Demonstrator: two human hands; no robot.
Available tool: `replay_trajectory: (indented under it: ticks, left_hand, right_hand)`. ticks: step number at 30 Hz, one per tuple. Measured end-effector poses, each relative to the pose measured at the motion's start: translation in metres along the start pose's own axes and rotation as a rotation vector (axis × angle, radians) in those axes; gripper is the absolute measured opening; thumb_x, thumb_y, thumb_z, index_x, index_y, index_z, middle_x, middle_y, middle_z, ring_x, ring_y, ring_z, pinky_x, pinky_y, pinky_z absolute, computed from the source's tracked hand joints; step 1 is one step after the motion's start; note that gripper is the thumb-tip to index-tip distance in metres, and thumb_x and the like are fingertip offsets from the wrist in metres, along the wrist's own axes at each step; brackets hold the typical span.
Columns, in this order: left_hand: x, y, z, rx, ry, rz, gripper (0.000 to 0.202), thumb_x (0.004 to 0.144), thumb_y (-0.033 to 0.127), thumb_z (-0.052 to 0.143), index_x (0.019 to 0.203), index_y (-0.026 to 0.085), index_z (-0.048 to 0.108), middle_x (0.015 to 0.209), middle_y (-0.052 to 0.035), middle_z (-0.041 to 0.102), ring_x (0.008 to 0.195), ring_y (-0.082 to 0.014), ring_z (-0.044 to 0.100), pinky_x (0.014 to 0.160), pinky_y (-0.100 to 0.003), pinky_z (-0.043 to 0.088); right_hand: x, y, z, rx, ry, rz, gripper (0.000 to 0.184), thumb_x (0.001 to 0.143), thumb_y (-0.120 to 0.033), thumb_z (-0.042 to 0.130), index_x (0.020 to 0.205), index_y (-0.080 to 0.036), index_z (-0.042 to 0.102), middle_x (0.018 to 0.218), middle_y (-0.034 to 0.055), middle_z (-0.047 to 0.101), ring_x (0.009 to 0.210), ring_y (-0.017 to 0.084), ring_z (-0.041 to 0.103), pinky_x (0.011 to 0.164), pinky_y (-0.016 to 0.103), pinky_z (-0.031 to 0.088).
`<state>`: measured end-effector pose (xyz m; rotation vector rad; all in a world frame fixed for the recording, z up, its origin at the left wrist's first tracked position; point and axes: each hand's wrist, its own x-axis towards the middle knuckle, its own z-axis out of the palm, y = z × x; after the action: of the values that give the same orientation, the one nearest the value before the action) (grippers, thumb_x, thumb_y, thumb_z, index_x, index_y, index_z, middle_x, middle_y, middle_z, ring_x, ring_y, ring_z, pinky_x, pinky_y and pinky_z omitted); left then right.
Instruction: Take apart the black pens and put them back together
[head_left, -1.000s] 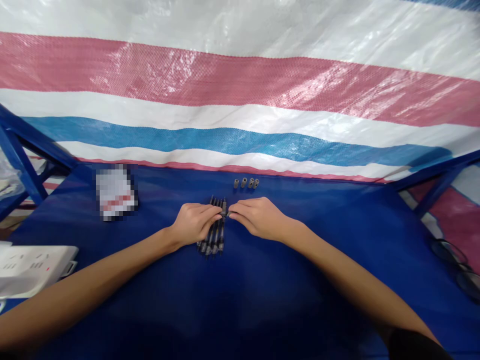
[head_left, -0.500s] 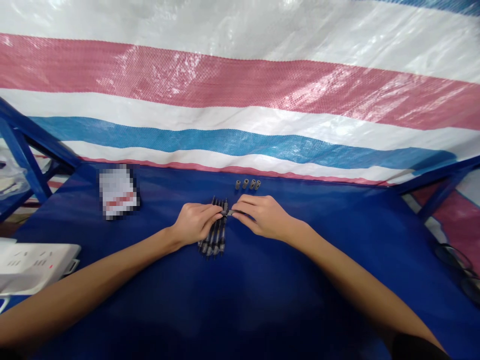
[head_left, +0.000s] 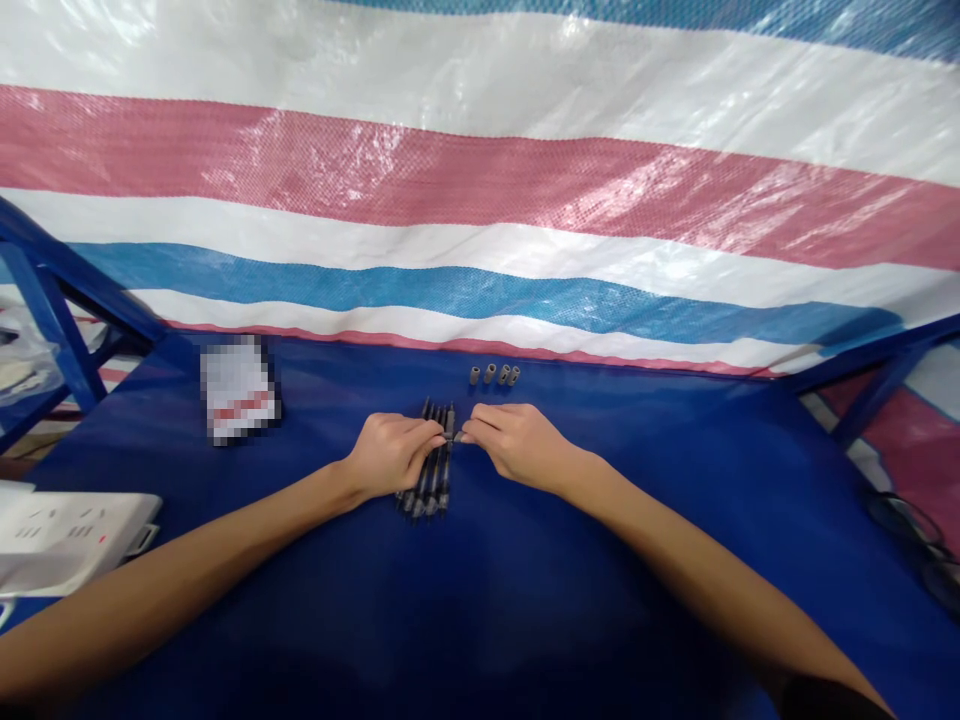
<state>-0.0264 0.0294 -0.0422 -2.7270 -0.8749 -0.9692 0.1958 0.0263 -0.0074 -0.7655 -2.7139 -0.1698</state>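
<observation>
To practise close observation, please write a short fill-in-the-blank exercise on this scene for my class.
1. The left hand rests on a row of ____ pens.
2. Beyond the hands sit ____ small grey cylinders in a line.
3. The cloth table cover is ____ in colour.
4. The white power strip lies to the ____ of the hands.

Missing words: black; four; blue; left.

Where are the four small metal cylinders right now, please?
In the head view, the cylinders sit in a row at the far edge of the blue cloth, beyond the pens and right hand.
</observation>
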Motion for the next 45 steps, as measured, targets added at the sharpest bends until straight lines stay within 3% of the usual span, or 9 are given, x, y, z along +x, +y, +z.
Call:
replay_trajectory:
  ticks: [5,13,16,20,23,28,32,36,45]
  left_hand:
    - [0.001,0.004,-0.001,-0.007,0.028,-0.030,0.028,0.093,0.024,0.041,0.079,0.016,0.064,0.062,-0.0007,0.067,0.045,-0.0109,0.055,0.045,-0.023,0.039]
    - [0.000,0.005,-0.002,-0.014,0.046,-0.010,0.028,0.092,0.024,0.042,0.078,0.016,0.065,0.061,-0.0004,0.066,0.047,-0.0107,0.056,0.049,-0.022,0.042]
    - [0.000,0.004,-0.002,-0.038,0.049,-0.040,0.027,0.093,0.024,0.042,0.079,0.016,0.063,0.060,0.0000,0.064,0.047,-0.0109,0.055,0.048,-0.023,0.040]
    - [0.000,0.004,-0.003,-0.110,0.007,-0.112,0.031,0.095,0.025,0.038,0.074,0.015,0.060,0.053,0.0024,0.055,0.043,-0.0089,0.047,0.045,-0.022,0.034]
    - [0.006,0.005,-0.009,-0.239,-0.105,-0.192,0.036,0.096,0.028,0.035,0.070,0.015,0.057,0.051,0.0035,0.050,0.043,-0.0078,0.043,0.045,-0.021,0.032]
    - [0.033,0.008,-0.037,-0.686,-0.474,-0.499,0.046,0.095,0.040,0.036,0.060,0.015,0.052,0.049,0.0037,0.042,0.045,-0.0077,0.040,0.045,-0.020,0.031]
    - [0.045,0.006,-0.057,-1.095,-0.750,-0.668,0.046,0.093,0.048,0.036,0.064,0.017,0.053,0.043,0.0056,0.031,0.036,-0.0073,0.026,0.034,-0.022,0.021]
    - [0.044,0.005,-0.061,-1.190,-0.782,-0.728,0.041,0.092,0.046,0.040,0.066,0.017,0.053,0.044,0.0066,0.028,0.035,-0.0067,0.023,0.033,-0.021,0.017]
    - [0.045,0.012,-0.065,-1.158,-0.756,-0.701,0.040,0.089,0.046,0.047,0.063,0.016,0.052,0.050,0.0045,0.036,0.040,-0.0061,0.027,0.035,-0.020,0.021]
  right_hand:
    - [0.001,0.000,-0.001,0.054,0.019,0.039,0.028,0.095,-0.014,0.039,0.079,-0.011,0.061,0.074,0.0053,0.059,0.059,0.013,0.048,0.058,0.026,0.038]
    - [0.004,-0.003,-0.007,0.255,-0.108,0.196,0.024,0.095,-0.018,0.044,0.079,-0.013,0.061,0.073,0.0036,0.061,0.062,0.012,0.054,0.059,0.024,0.038]
    - [0.004,-0.004,-0.008,0.297,-0.030,0.179,0.026,0.098,-0.024,0.041,0.090,-0.012,0.063,0.080,0.0051,0.065,0.069,0.013,0.059,0.064,0.024,0.042]
    - [0.002,-0.003,-0.004,0.155,0.104,0.042,0.027,0.097,-0.030,0.043,0.105,-0.011,0.060,0.085,0.0078,0.065,0.074,0.016,0.060,0.065,0.027,0.046]
    - [0.000,-0.001,0.002,0.031,0.164,-0.038,0.023,0.097,-0.022,0.042,0.101,-0.010,0.061,0.083,0.0075,0.064,0.071,0.015,0.059,0.064,0.028,0.046]
    - [-0.003,0.004,0.005,-0.074,0.255,-0.147,0.019,0.096,-0.025,0.048,0.095,-0.013,0.063,0.077,0.0049,0.065,0.066,0.014,0.057,0.059,0.029,0.043]
    - [-0.003,0.003,0.000,-0.104,0.332,-0.215,0.016,0.095,-0.025,0.051,0.097,-0.016,0.063,0.077,0.0028,0.067,0.066,0.013,0.057,0.057,0.028,0.042]
    - [0.000,-0.002,-0.005,-0.103,0.341,-0.197,0.019,0.095,-0.027,0.051,0.089,-0.015,0.064,0.065,0.0003,0.063,0.055,0.012,0.050,0.051,0.028,0.038]
    - [0.000,-0.005,-0.014,-0.123,0.355,-0.160,0.035,0.095,-0.029,0.049,0.064,-0.017,0.057,0.051,-0.0025,0.049,0.047,0.010,0.037,0.048,0.029,0.029]
